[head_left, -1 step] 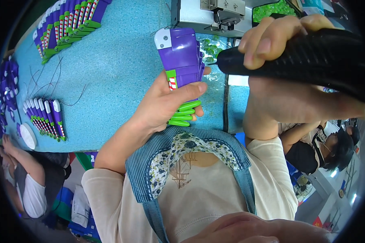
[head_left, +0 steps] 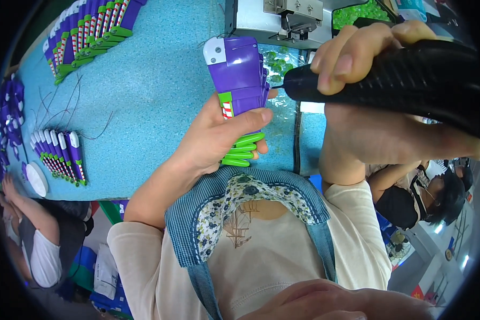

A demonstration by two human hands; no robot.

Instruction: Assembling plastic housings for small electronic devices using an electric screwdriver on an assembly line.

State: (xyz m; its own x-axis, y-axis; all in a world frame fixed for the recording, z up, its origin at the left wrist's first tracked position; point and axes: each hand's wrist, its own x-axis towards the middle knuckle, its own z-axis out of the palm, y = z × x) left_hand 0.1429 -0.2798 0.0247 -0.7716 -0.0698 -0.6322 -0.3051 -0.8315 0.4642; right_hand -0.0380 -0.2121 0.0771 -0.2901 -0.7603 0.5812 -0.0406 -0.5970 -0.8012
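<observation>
My left hand (head_left: 213, 128) is wrapped round a fanned stack of purple plastic toy parts (head_left: 240, 66), its thumb pressing on the top one. Each visible piece has a white end or green end loop, with a red-and-white striped patch near the thumb. From the right, my right hand (head_left: 352, 58) grips a black electric screwdriver (head_left: 400, 80). Its thin bit points left, its tip at or very close to the stack's right edge; I cannot tell whether they touch. The screwdriver covers part of my right hand and the bench behind it.
A metal machine (head_left: 282, 24) stands at the far side beside green pieces in a tray (head_left: 360, 13). Similar toy parts (head_left: 90, 37) lie fanned at the far left; a smaller row (head_left: 58, 157) is nearer. Other people sit at both sides.
The screwdriver has shifted slightly left and down, bringing its bit closer to the stack's edge. My left hand and the stack look unmoved.
</observation>
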